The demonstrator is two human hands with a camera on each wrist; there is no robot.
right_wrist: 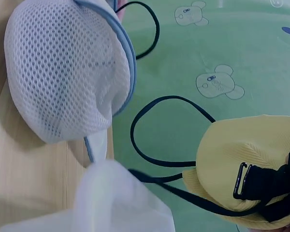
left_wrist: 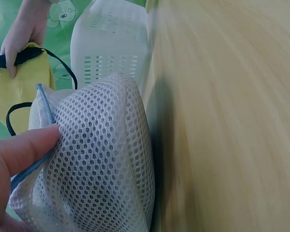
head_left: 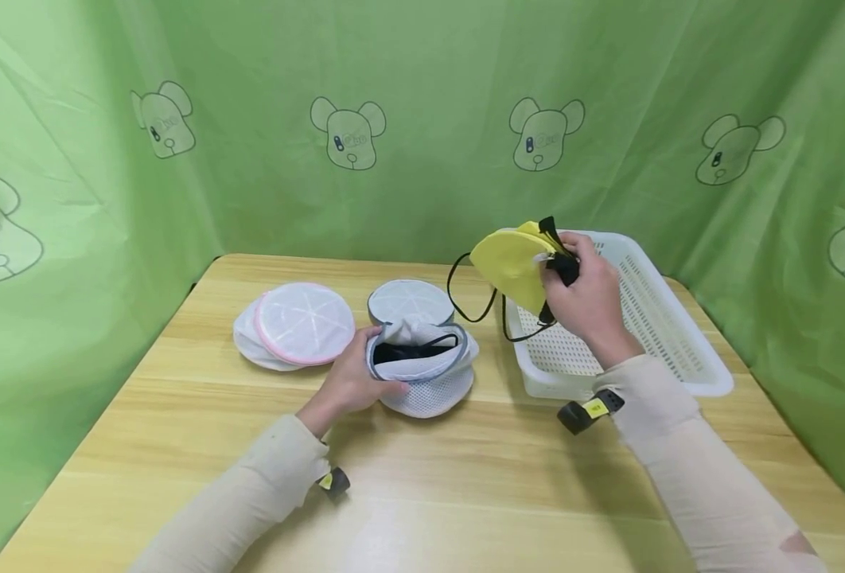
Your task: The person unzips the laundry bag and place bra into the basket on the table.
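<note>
My left hand (head_left: pixel 354 374) grips the rim of a white mesh laundry bag (head_left: pixel 426 394) with grey-blue trim, thumb on the near side. The bag's mouth gapes upward, and a black item with a thin strap (head_left: pixel 394 352) shows inside. Up and to the right, my right hand (head_left: pixel 594 298) holds a folded yellow bra (head_left: pixel 508 263) by its black band, above the left part of the white basket (head_left: pixel 680 318). Thin black straps dangle in loops from the bra, and a black hook (right_wrist: pixel 240 181) shows in the right wrist view.
A white laundry bag with pink trim (head_left: pixel 306 322) lies at the left. Another grey-trimmed bag (head_left: pixel 411 302) is right behind the held one. The slotted basket stands at the table's right side. Green printed curtains (head_left: pixel 437 199) hang behind the wooden table (head_left: pixel 451 493).
</note>
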